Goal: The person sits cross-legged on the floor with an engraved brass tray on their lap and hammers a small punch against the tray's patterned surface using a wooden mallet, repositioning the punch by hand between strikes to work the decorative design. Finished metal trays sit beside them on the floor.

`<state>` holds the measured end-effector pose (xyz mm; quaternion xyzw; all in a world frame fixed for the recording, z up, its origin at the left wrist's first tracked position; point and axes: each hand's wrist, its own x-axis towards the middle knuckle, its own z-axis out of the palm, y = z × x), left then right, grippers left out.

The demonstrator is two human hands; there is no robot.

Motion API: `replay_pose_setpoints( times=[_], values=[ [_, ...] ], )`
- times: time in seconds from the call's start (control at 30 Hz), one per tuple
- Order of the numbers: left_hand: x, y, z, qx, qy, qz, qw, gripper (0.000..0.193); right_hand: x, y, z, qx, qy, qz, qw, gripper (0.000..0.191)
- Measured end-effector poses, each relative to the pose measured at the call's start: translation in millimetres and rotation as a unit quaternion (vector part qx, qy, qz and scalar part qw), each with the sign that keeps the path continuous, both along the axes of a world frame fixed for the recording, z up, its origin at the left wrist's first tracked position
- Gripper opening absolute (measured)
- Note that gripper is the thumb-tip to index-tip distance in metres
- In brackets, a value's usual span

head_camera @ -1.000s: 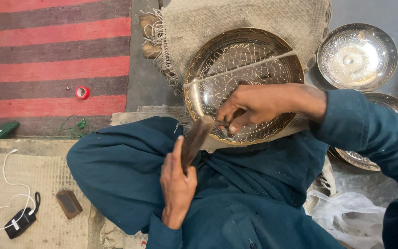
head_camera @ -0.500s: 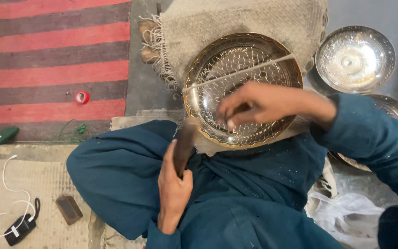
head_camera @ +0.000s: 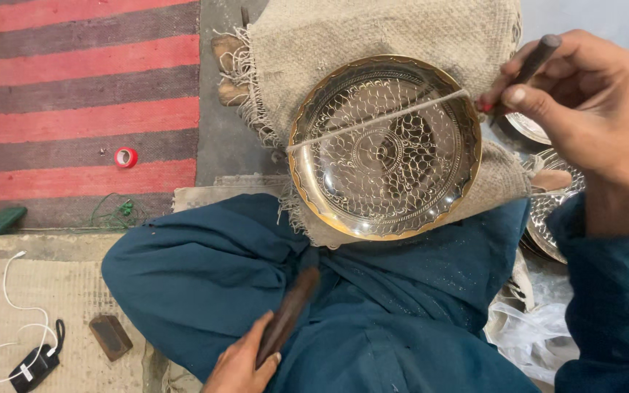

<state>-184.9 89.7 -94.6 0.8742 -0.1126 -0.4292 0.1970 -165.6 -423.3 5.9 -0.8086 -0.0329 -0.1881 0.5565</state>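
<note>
An engraved brass plate point(head_camera: 384, 145) rests tilted on burlap sacking point(head_camera: 373, 36) in front of my crossed legs, with a taut cord point(head_camera: 376, 118) stretched across its face. My right hand point(head_camera: 584, 109) is raised to the right of the plate, clear of it, gripping a short dark metal punch point(head_camera: 529, 67) between thumb and fingers. My left hand point(head_camera: 245, 360) lies low on my lap in teal cloth, closed on a dark wooden mallet point(head_camera: 289, 314) that points up toward the plate.
More metal plates point(head_camera: 547, 211) are stacked at the right under my forearm. A red-and-brown striped rug point(head_camera: 81, 87) lies at left with a red tape roll point(head_camera: 126, 157). A charger with white cable point(head_camera: 34, 364), a small dark block point(head_camera: 111, 336) and a white plastic bag point(head_camera: 525, 335) lie nearby.
My right hand lifted off the plate and moved right with the punch. My left hand dropped the mallet down toward my lap. The view has shifted closer.
</note>
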Motion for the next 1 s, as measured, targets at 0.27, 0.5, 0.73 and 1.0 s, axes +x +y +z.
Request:
replay_pose_setpoints(
  times=[0.27, 0.5, 0.73, 1.0],
  values=[
    [32.5, -85.3, 32.4, -0.175, -0.296, 0.015, 0.939, 0.015, 15.4, -18.6, -19.3, -0.163, 0.143, -0.018, 0.976, 0.020],
    [59.5, -170.6, 33.5, -0.269, -0.242, 0.092, 0.927, 0.024, 22.4, -24.4, -23.1, -0.159, 0.132, 0.008, 0.978, 0.020],
    [110.9, -170.9, 39.1, -0.313, -0.291, 0.115, 0.897, 0.015, 24.4, -22.0, -16.0, -0.249, 0.094, -0.018, 0.964, 0.026],
    [165.7, -186.4, 28.5, -0.383, -0.366, 0.148, 0.835, 0.015, 31.8, -29.4, -16.5, -0.156, 0.107, -0.020, 0.982, 0.021]
  ],
)
